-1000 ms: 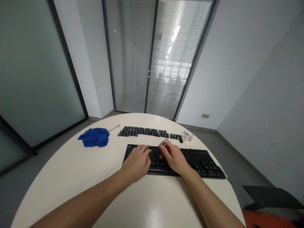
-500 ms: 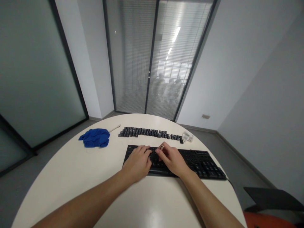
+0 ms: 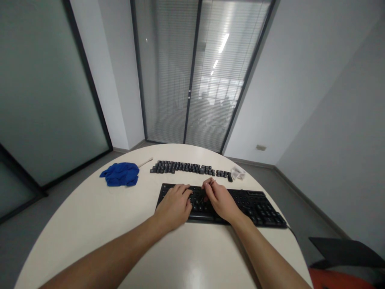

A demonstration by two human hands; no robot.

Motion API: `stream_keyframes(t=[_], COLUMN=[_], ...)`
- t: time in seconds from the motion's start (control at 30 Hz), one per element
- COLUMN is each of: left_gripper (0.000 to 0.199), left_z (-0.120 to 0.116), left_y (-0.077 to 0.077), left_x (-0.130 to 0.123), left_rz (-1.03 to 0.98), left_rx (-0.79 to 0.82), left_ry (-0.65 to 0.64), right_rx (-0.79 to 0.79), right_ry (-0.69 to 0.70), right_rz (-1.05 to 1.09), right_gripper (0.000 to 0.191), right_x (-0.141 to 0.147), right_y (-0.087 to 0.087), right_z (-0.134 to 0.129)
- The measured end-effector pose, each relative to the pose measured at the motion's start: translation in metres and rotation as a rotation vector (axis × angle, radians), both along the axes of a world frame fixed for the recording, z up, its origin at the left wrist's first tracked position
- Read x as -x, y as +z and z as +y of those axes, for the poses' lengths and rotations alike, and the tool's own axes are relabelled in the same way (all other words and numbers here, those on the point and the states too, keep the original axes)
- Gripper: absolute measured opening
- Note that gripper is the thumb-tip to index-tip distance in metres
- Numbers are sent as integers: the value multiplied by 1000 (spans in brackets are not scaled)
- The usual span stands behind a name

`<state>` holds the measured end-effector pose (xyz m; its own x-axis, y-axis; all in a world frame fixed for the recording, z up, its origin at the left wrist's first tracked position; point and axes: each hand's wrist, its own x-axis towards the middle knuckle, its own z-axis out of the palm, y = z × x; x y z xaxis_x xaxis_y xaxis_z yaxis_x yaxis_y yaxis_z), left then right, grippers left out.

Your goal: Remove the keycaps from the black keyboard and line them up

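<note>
A black keyboard (image 3: 240, 200) lies across the table in front of me, its left part showing bare key sockets where keycaps are off. My left hand (image 3: 176, 204) rests over its left end, fingers stretched out on it. Above the middle of the board, my right hand (image 3: 219, 198) is closed in a pinch round a thin stick (image 3: 213, 180), whose upper end pokes out past the fingers. Its lower end is hard to make out. Beyond the keyboard stand rows of loose black keycaps (image 3: 180, 167).
A crumpled blue cloth (image 3: 120, 174) lies at the left with a thin pale-handled tool (image 3: 146, 162) beside it. A small clear-and-white packet (image 3: 238, 173) sits at the back right. The keyboard cable (image 3: 291, 232) runs off the right edge, near a chair (image 3: 345, 253).
My right hand has shifted slightly right and turned, tilting the thin stick in its fingers. My left hand and the keyboard have stayed in place.
</note>
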<state>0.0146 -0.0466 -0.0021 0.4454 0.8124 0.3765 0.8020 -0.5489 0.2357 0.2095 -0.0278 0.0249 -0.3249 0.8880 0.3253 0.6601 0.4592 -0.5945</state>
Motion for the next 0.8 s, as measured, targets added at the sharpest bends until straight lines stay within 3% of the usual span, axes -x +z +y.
stream_keyframes(t=[0.3, 0.47, 0.8], left_gripper=[34, 33, 30], left_z=[-1, 0, -2], left_y=[2, -1, 4], left_x=[0, 0, 0], left_rz=[-5, -11, -33], left_rx=[2, -7, 8], left_ry=[0, 2, -47], right_rx=[22, 51, 90], right_ry=[108, 14, 5], right_rz=[6, 111, 162], right_gripper=[24, 31, 33], right_x=[5, 1, 1], right_y=[5, -5, -9], right_z=[-7, 1, 5])
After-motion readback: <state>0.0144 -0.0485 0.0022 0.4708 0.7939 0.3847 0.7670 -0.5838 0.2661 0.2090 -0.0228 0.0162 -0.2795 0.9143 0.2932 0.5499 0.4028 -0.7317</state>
